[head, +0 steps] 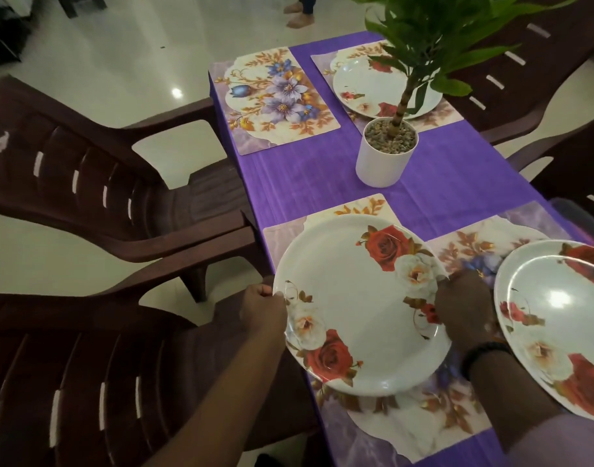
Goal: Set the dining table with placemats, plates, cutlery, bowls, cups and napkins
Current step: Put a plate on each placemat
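Observation:
Both hands hold a white plate with red and white roses point(353, 298) over the near left floral placemat point(400, 429). My left hand point(263, 306) grips its left rim, and my right hand point(464, 308) grips its right rim. To the right, a second rose plate point(558, 318) lies on the near right placemat point(470, 251). A third plate point(369, 89) rests on the far right placemat point(326, 62), partly hidden by the plant. The far left placemat point(272, 99) has nothing on it.
A white pot with a green plant point(386, 156) stands mid-table on the purple tablecloth point(305, 176). Brown plastic chairs point(97, 183) stand along the left side, and others point(531, 79) on the right. A person's feet point(299, 15) show on the floor beyond the table.

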